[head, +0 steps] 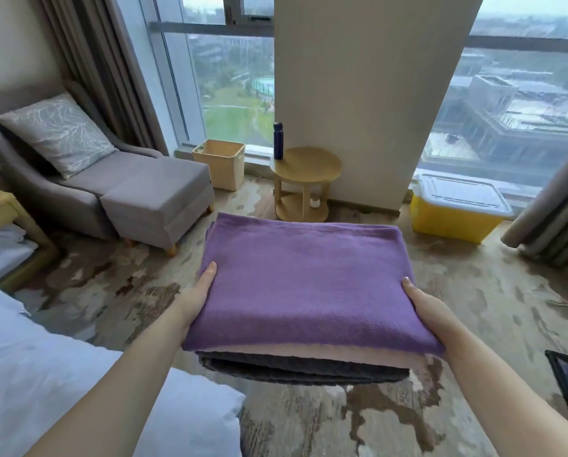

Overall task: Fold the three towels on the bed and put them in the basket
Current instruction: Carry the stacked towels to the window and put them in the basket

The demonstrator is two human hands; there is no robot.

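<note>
Fingers (pixel 209 271) clasp folded stack (pixel 309 311): purple towel (pixel 305 278), pink towel (pixel 312 352), grey towel (pixel 302 371)

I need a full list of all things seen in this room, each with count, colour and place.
towels: three, purple over pink over dark grey, one folded stack held up in front
carpet: one, beige and brown, the floor
basket: one, beige, on the carpet by the window
table: one, round, light wood, right of the basket
bottle: one, dark blue, upright on the table
armchair: one, grey, at left
cushion: one, pale grey, on the armchair
box: one, yellow with clear lid, on the carpet at right
bed: one, white, lower left
left hand: one, grips the stack's left side, thumb on top
right hand: one, grips the stack's right side, thumb on top
</note>
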